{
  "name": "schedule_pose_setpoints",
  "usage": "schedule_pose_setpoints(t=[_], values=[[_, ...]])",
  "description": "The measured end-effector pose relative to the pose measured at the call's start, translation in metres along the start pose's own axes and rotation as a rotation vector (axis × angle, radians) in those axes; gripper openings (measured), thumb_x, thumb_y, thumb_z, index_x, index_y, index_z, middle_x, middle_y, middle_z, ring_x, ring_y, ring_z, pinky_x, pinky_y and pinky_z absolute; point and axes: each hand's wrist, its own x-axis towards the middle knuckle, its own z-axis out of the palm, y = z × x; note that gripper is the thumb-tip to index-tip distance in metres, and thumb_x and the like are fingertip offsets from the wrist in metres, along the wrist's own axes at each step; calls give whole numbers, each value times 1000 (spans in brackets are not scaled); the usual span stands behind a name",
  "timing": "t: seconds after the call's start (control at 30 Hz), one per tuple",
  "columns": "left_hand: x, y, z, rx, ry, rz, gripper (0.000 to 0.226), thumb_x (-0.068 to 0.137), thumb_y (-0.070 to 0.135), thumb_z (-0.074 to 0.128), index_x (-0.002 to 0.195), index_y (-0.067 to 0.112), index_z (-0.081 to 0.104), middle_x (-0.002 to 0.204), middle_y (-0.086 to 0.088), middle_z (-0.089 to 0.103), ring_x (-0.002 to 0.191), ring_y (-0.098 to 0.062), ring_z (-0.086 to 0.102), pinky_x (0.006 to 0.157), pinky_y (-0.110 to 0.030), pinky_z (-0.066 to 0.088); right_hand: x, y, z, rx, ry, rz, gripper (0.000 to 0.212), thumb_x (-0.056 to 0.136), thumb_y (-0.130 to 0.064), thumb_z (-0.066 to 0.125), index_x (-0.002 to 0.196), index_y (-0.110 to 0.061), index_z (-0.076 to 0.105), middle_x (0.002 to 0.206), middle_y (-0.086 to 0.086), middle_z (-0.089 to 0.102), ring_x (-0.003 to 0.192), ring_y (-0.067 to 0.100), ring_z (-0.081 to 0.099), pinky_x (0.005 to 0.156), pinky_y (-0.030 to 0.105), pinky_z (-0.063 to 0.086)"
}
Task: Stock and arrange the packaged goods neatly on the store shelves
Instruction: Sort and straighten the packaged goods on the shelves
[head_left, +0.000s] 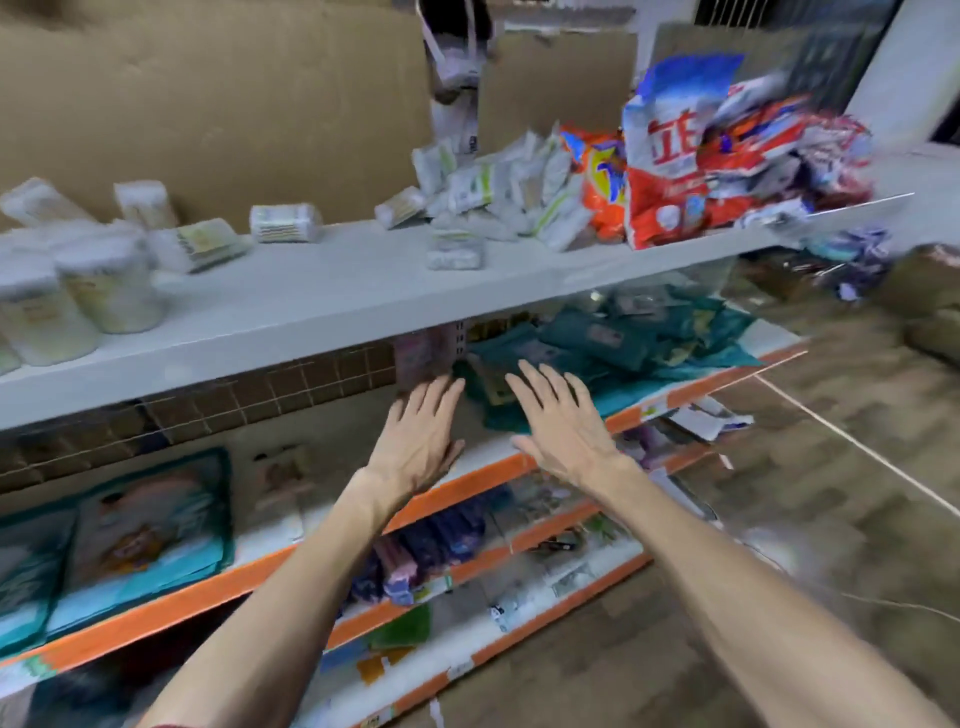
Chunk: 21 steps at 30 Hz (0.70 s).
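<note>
Hands: left hand (423, 434) + right hand (558, 423) both spread wide, holding nothing.
Position: near teal packs (613, 345), 2nd shelf (467, 470).
Top shelf (337, 291): detergent bags (670, 171) at right.

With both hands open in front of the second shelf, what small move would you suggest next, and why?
Probably reach a little further in and take hold of the teal packets. They lie in a loose, overlapping heap, while the left hand and the right hand are open, empty and just short of the pile, so gathering them looks like the natural start to straightening.
</note>
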Motion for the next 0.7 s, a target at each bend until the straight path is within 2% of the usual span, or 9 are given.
schedule_pose_setpoints(t=[0.07,0.2,0.33,0.47,0.7], values=[[13,37,3,-6,16,51,81,88,42,58,153,13,20,159,-9,21,146,-29,22,114,-50,28,-27,32,-1,-20,-2,19,88,82,-55,63,152,-15,28,159,9,26,141,30,32,114,48,27],[34,110,9,11,41,119,81,86,40,63,152,13,25,159,-7,24,146,-27,23,115,-49,26,-70,87,-4,-12,-15,78,89,81,-56,66,151,-13,32,157,10,31,139,30,36,112,49,31],[46,159,20,-5,28,94,79,90,44,59,153,14,23,160,-7,21,147,-27,20,116,-48,24,-101,125,0,-21,-35,91,86,84,-55,63,151,-12,30,157,11,29,140,31,35,112,49,31],[57,176,27,-2,-20,77,78,94,40,52,155,17,9,163,-4,7,150,-23,5,120,-45,12,-111,148,16,0,-68,117,84,85,-54,63,150,-10,31,156,13,31,138,31,38,110,51,34],[98,160,48,16,-82,23,79,94,40,53,155,17,10,162,-4,8,150,-23,4,120,-46,14,-88,166,54,76,-95,131,79,86,-53,62,146,-9,37,152,13,37,135,31,41,109,48,36]])
